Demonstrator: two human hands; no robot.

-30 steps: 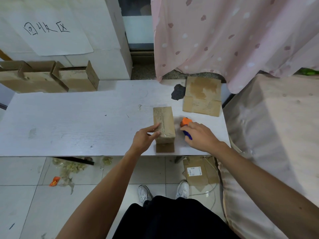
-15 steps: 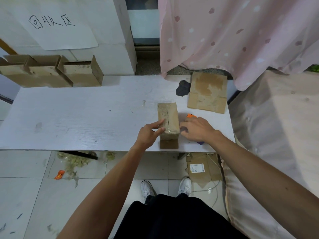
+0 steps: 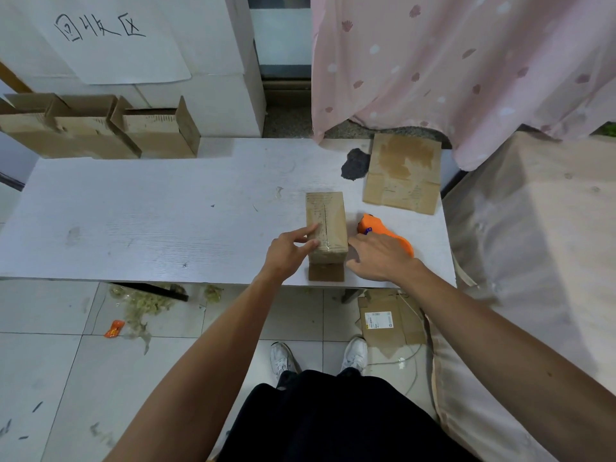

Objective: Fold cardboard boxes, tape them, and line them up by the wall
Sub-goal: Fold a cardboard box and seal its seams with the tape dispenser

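Observation:
A small folded cardboard box (image 3: 326, 225) lies on the white table (image 3: 150, 221) near its front edge, with tape along its top seam and one flap (image 3: 326, 273) lying flat toward me. My left hand (image 3: 288, 253) touches the box's left side with straight fingers. My right hand (image 3: 380, 258) rests with spread fingers against the box's right side. An orange tape dispenser (image 3: 383, 230) lies on the table just behind my right hand, which does not hold it. A flat unfolded box (image 3: 403, 173) lies at the table's far right.
Several folded open boxes (image 3: 100, 128) stand in a row by the white wall at the back left. A pink curtain (image 3: 450, 61) hangs at the right above a covered surface (image 3: 533, 245). Scraps and a flattened carton (image 3: 386, 320) lie on the tiled floor under the table.
My right hand let go of the orange tape dispenser, leaving it on the table, and moved left to the box's right side. My left hand stayed at the box.

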